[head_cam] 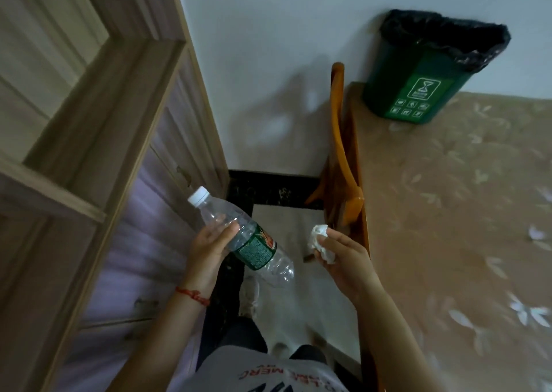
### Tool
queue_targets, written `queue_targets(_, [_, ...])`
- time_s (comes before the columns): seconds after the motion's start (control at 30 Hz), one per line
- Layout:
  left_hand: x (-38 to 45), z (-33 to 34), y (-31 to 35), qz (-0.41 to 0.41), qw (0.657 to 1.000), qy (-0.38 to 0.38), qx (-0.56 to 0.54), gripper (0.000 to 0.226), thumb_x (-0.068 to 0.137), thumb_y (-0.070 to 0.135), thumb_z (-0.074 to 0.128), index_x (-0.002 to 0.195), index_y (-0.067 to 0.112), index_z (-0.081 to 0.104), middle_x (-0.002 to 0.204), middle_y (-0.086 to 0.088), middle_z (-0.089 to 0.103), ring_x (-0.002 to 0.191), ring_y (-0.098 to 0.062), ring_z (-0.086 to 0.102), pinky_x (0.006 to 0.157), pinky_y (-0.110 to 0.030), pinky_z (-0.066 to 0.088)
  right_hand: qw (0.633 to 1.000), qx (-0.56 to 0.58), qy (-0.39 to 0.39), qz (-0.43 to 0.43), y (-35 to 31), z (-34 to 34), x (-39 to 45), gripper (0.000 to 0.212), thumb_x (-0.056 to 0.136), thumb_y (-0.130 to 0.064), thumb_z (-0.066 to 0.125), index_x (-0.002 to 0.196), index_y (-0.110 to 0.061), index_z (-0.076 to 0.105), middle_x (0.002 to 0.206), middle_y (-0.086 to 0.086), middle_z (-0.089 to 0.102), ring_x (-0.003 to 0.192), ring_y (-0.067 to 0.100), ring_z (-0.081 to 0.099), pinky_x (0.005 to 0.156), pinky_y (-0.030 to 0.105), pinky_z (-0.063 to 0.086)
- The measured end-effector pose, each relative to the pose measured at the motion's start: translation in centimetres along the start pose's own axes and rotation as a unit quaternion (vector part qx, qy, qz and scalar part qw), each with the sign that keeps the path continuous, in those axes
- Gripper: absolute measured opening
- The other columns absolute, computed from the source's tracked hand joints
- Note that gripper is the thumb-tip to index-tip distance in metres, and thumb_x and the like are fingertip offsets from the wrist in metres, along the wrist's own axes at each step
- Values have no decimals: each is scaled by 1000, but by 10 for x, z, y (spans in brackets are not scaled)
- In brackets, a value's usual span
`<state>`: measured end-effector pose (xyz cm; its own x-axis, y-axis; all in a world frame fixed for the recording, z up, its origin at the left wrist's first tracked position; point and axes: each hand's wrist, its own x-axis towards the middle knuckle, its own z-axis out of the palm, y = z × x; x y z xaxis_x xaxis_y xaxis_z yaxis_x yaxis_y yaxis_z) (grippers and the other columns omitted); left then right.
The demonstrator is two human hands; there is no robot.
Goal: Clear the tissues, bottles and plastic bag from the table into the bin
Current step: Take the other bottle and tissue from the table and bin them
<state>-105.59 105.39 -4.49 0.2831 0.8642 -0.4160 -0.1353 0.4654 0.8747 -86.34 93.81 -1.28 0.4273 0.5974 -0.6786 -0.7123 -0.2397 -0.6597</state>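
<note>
While both hands are raised, left hand [209, 251] gripping bottle [242, 236], right hand [343, 260] pinching tissue [321, 242]

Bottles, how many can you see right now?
1. A clear plastic bottle with a white cap and green label, held in the left hand over the floor. Others may be out of view; the visible part of the table shows none.

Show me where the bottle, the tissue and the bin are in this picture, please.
bottle [254, 246]: head view, on its green label.
tissue [321, 239]: head view, on the crumpled white paper.
bin [415, 92]: head view, on its green front wall.
</note>
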Motion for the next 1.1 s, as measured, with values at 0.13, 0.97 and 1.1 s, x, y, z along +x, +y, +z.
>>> queue_targets(0.13, [60, 12, 34, -5, 1000, -25, -11, 72, 43, 33, 82, 106, 6, 61, 79, 5, 74, 74, -4, 67, 64, -16, 52, 999, 17, 23, -26, -25, 35, 30, 27, 83, 3, 59, 109, 1, 55, 99, 9, 61, 93, 24, 61, 72, 28, 53])
queue_targets(0.97, [291, 162, 173, 40, 988, -148, -12, 77, 32, 54, 87, 95, 14, 66, 85, 2, 74, 79, -11, 68, 63, -22, 54, 990, 93, 26, -107, -226, 115, 183, 19, 82, 2, 58, 100, -4, 57, 104, 15, 60, 82, 21, 64, 69, 26, 50])
queue_targets(1.1, [314, 194, 180, 28, 984, -174, -30, 78, 26, 54, 88, 90, 14, 66, 80, 3, 74, 76, -10, 69, 61, -21, 54, 986, 113, 52, -114, -247, 112, 191, 13, 84, 4, 56, 92, -5, 60, 92, 13, 63, 69, 16, 65, 58, 19, 54])
